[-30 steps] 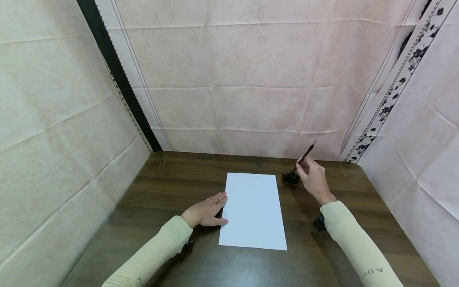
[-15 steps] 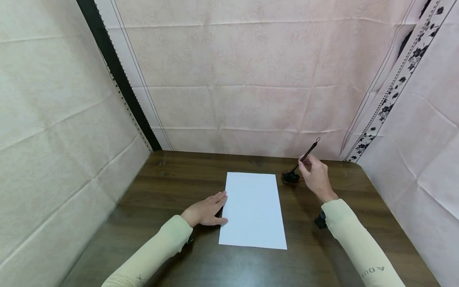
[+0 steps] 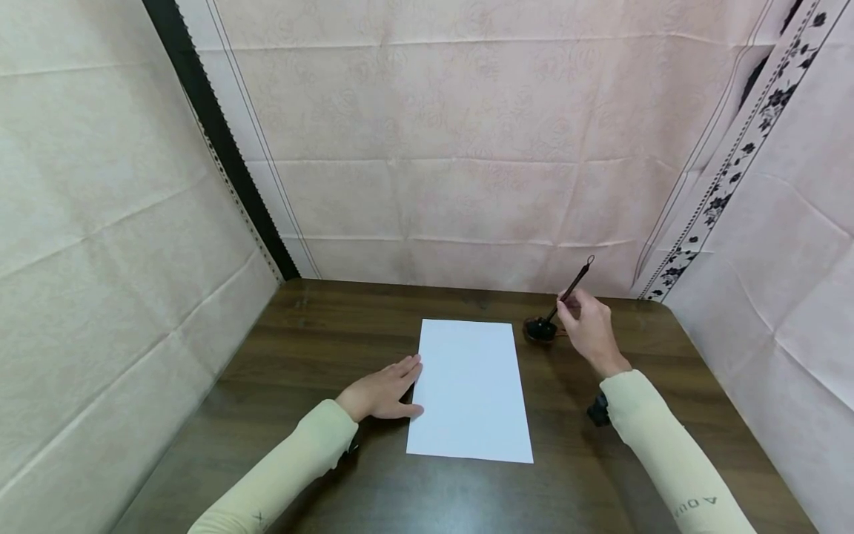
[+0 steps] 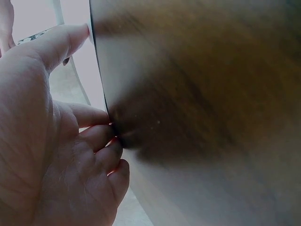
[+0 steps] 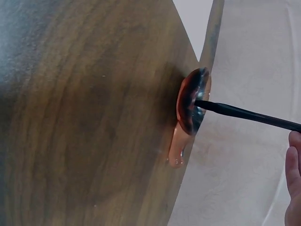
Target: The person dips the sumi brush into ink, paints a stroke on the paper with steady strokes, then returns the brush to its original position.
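Right grip: your right hand [image 3: 590, 330] was grasping the brush [image 3: 577, 281], thumb and fingers pinched round its dark shaft.
Brush pose: tilted, loop end up and leaning right, lower end down in the dish [image 5: 182, 96].
Dish: on the table just beyond the sheet's right edge, near its far corner — dark and glossy inside, reddish-brown at the wall, a short handle [image 5: 177, 146] sticking out at one side.
Left grip: your left hand [image 3: 387, 389] was released, holding nothing; fingers reached out, fingertips and thumb touching the sheet's left edge.
Paper: the white sheet [image 3: 472, 393] lay flat between your two hands, long sides running away from you.
Wrists: you wore pale sleeves, the right one [image 3: 667, 452] with dark lettering partly in view — a black device [image 3: 599, 409] showed under that cuff.
Table: brown wood-grain table [image 3: 287, 371], far corners rounded, a soft shine near you.
Backdrop: pale creased cloth [image 3: 427, 148] hung behind the far edge; a dark strip [image 3: 223, 141] ran down its left side, a band of black flowers [image 3: 740, 144] down its right.
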Action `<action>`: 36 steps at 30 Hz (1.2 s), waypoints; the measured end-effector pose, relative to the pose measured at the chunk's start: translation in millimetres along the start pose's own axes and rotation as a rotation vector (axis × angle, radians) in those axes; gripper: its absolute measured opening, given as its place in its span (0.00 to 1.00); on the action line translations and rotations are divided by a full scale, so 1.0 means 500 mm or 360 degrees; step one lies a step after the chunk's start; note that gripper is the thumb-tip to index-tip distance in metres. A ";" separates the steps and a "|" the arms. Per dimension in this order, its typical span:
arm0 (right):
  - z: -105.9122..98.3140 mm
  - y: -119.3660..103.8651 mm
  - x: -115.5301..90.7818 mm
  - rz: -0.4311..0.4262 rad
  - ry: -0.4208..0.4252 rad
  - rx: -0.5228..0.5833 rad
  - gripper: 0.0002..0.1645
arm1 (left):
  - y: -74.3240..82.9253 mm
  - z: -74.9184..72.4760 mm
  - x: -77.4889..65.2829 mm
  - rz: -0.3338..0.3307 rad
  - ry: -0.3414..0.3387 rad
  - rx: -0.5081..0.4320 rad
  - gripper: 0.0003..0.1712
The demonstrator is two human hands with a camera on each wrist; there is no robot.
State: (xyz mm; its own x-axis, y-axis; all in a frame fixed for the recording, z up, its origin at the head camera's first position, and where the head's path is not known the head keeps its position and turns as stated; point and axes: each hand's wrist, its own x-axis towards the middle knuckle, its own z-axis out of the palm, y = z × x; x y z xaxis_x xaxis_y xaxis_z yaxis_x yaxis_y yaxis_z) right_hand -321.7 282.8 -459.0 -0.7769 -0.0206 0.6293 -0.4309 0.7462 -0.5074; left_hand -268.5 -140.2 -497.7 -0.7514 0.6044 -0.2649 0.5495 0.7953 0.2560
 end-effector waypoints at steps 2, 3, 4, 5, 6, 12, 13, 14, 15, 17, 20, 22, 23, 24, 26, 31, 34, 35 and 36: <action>-0.001 -0.002 0.002 0.0003 0.0003 0.0011 0.09 | 0.000 -0.001 0.000 0.0004 0.0003 -0.0006 0.54; -0.001 -0.003 0.002 0.0007 0.0003 0.0012 0.09 | 0.000 -0.001 0.000 0.0005 0.0003 -0.0004 0.54; -0.001 -0.004 0.002 0.0013 0.0002 0.0017 0.09 | 0.000 -0.001 0.000 0.0004 0.0001 0.0001 0.54; 0.000 -0.005 0.002 0.0021 0.0000 0.0021 0.09 | 0.000 -0.001 0.000 0.0006 0.0004 0.0004 0.54; 0.001 -0.005 0.002 0.0029 -0.0002 0.0025 0.09 | 0.000 -0.001 0.000 0.0005 0.0003 0.0008 0.54; 0.006 -0.001 -0.003 0.0049 -0.0018 0.0023 0.09 | 0.001 -0.001 0.000 0.0006 -0.0001 0.0010 0.54; 0.004 -0.001 -0.003 0.0049 -0.0017 0.0020 0.09 | 0.001 -0.001 0.001 0.0006 0.0000 0.0006 0.54; 0.003 0.000 -0.003 0.0047 -0.0011 0.0018 0.08 | 0.001 -0.002 0.000 0.0007 0.0001 0.0003 0.54; 0.001 0.000 -0.001 0.0043 -0.0003 0.0022 0.08 | 0.001 -0.003 0.000 0.0008 0.0002 -0.0002 0.54; -0.004 0.001 0.003 0.0039 0.0011 0.0022 0.07 | 0.001 -0.004 0.000 0.0004 0.0000 -0.0002 0.54; -0.010 0.003 0.009 0.0021 0.0037 0.0005 0.07 | 0.001 -0.005 0.001 0.0001 -0.0003 -0.0008 0.54; -0.014 0.005 0.011 0.0017 0.0049 -0.0009 0.07 | 0.002 -0.005 0.001 0.0001 -0.0003 -0.0013 0.54; -0.016 0.006 0.012 0.0017 0.0055 -0.0016 0.07 | 0.002 -0.005 0.001 0.0001 -0.0005 -0.0015 0.54; -0.017 0.007 0.011 0.0016 0.0059 -0.0026 0.07 | 0.002 -0.004 0.001 0.0001 -0.0008 -0.0014 0.54; -0.019 0.009 0.011 0.0028 0.0060 -0.0036 0.08 | 0.003 -0.004 0.000 0.0002 -0.0009 -0.0014 0.54; -0.023 0.014 0.010 0.0036 0.0071 -0.0047 0.08 | 0.002 -0.002 0.000 0.0003 -0.0004 -0.0008 0.54; -0.023 0.019 0.009 0.0039 0.0072 -0.0058 0.08 | 0.002 -0.002 0.000 0.0008 0.0003 -0.0010 0.54; -0.024 0.020 0.008 0.0041 0.0069 -0.0062 0.08 | 0.002 -0.002 0.000 0.0010 0.0004 -0.0014 0.54; -0.024 0.021 0.007 0.0043 0.0064 -0.0065 0.08 | 0.002 -0.002 0.000 0.0011 0.0005 -0.0015 0.54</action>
State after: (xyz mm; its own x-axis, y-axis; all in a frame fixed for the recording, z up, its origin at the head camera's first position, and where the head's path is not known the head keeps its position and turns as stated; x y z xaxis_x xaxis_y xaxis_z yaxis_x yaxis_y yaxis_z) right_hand -323.4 298.6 -455.3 -0.7684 0.0263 0.6394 -0.3902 0.7726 -0.5008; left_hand -268.3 -139.6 -496.3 -0.7487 0.6098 -0.2600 0.5513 0.7906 0.2666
